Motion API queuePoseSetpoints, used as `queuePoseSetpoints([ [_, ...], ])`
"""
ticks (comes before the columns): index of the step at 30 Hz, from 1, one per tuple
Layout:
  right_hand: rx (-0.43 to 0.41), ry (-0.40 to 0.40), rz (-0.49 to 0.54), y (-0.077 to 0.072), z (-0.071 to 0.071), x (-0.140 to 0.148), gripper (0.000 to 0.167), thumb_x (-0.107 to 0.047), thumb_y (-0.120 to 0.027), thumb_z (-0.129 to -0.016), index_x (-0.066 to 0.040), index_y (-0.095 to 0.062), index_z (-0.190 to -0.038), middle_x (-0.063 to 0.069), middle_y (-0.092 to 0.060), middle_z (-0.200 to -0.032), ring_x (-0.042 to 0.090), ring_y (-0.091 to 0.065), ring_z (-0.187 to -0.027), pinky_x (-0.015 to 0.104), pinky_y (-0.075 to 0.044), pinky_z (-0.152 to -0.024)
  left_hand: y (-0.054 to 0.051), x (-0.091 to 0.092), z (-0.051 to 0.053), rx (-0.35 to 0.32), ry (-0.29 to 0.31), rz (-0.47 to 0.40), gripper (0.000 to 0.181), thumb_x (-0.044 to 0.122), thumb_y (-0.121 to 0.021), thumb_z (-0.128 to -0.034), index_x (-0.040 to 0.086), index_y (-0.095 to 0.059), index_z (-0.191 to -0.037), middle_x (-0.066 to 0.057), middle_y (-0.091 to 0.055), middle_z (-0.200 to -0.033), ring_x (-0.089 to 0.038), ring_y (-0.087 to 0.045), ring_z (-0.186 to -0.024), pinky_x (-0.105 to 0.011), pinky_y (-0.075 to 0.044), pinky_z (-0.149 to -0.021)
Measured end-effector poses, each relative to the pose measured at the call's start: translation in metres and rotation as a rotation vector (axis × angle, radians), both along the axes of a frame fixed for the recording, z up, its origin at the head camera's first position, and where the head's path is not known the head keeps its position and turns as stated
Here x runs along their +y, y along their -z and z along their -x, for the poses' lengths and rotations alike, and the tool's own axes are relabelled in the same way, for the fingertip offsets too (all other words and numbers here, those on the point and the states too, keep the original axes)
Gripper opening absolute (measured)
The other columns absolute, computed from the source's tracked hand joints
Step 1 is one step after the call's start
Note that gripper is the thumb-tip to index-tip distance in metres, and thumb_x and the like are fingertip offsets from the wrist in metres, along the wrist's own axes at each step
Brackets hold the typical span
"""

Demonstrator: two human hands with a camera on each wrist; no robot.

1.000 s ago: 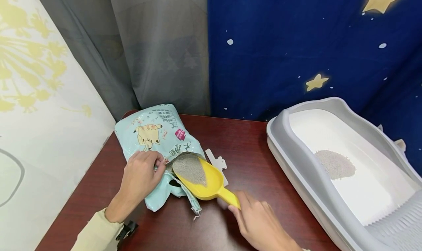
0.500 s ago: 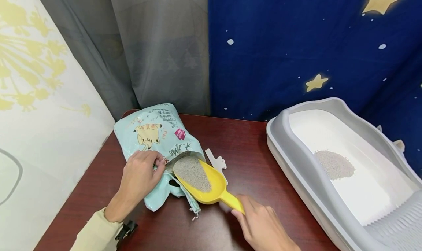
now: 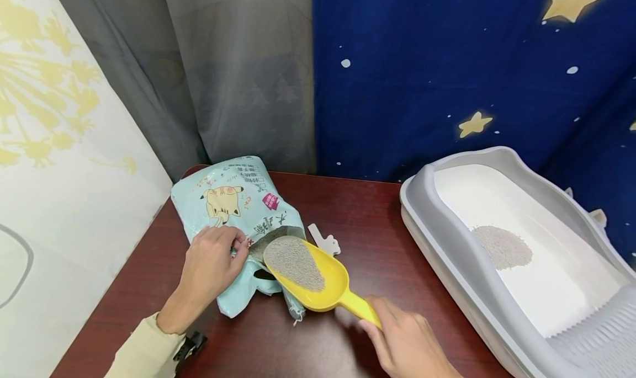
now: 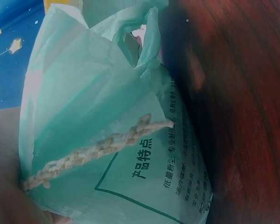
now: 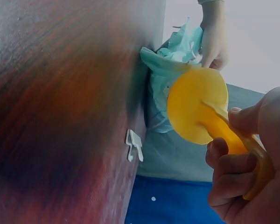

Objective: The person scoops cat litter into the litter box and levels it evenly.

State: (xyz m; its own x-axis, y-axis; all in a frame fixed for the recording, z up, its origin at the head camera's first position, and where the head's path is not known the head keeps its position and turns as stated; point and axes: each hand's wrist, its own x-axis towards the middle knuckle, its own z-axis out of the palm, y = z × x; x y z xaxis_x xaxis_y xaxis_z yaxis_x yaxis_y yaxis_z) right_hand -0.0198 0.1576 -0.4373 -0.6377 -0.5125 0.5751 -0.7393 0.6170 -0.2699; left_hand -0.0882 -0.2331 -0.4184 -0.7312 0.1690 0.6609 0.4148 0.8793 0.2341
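My right hand grips the handle of a yellow scoop, its fingers wrapped round it in the right wrist view. A heap of grey litter granules fills the front half of the scoop. The scoop's tip is at the open mouth of a light blue litter bag, which lies on the table. My left hand pinches the bag's edge at the mouth and holds it up. In the left wrist view, the bag's printed side and a braided string show close up; most of the left hand is hidden there.
A grey and white litter box stands at the right, with a small pile of litter on its white floor. Beside the bag, a white clip lies on the dark red table. Curtains hang behind; a patterned wall is at left.
The scoop has moved slightly right and toward me, out from the bag's mouth, with litter in it. My left hand stays at the bag's edge.
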Motion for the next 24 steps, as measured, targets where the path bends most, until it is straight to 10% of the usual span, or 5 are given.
queuePoseSetpoints([
  [12, -0.046, 0.077, 0.036, -0.024, -0.020, 0.027, 0.020, -0.029, -0.076, -0.103, -0.018, -0.071, -0.118, -0.020, -0.060, -0.094, -0.008, -0.047, -0.069, 0.016, -0.043, -0.058, 0.001, 0.000, 0.001, -0.005, -0.008, 0.002, 0.010, 0.007, -0.067, -0.0885, 0.009, -0.065, -0.079, 0.001, -0.059, -0.072, -0.023, -0.053, -0.066, -0.045, -0.048, -0.072],
  [24, 0.076, 0.177, 0.058, -0.032, -0.026, 0.057, 0.053, -0.056, -0.046, -0.115, -0.011, -0.073, -0.119, -0.013, -0.061, -0.090, -0.004, -0.046, -0.065, 0.018, -0.039, -0.053, 0.000, 0.000, 0.001, -0.011, -0.008, 0.001, 0.011, 0.006, -0.069, -0.0899, 0.008, -0.066, -0.079, 0.001, -0.059, -0.071, -0.022, -0.052, -0.066, -0.043, -0.047, -0.070],
])
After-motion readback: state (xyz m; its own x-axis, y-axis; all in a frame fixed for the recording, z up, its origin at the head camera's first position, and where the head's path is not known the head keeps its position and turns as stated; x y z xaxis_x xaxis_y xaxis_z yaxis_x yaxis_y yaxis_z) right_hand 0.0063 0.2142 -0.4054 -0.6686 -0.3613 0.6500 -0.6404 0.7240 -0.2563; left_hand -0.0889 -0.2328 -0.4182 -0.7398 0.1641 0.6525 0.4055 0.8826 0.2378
